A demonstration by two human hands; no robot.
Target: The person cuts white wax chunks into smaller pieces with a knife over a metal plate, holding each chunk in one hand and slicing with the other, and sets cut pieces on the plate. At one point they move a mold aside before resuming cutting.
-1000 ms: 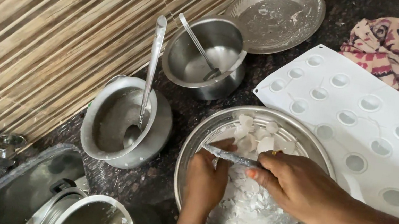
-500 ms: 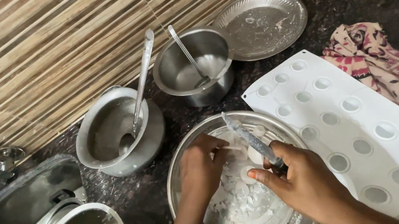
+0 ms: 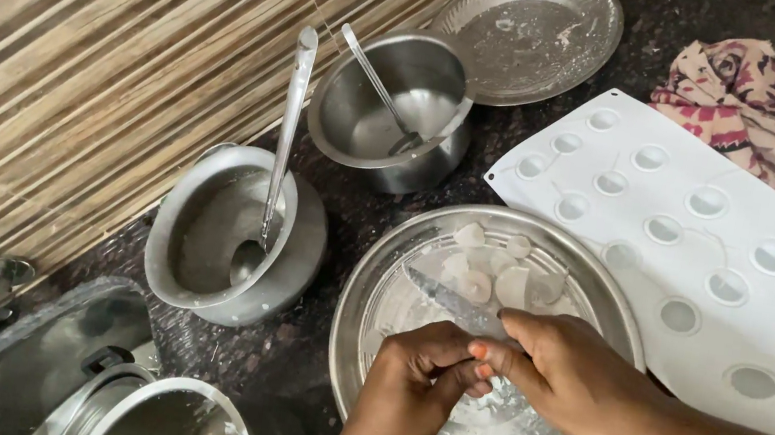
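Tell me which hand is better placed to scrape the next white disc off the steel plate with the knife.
Right, probably. The right hand already grips the knife, whose blade points toward the white discs at the far side of the steel plate. The left hand only pinches something small at the right fingertips, with no tool.

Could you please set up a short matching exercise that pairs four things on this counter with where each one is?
Things:
1. knife
2. ladle
3. white mould
4. patterned cloth

Places:
A. top right of the counter
B. standing in the left steel pot
C. held over the steel plate
D. flat, right of that plate

Pairs: 1-C, 2-B, 3-D, 4-A
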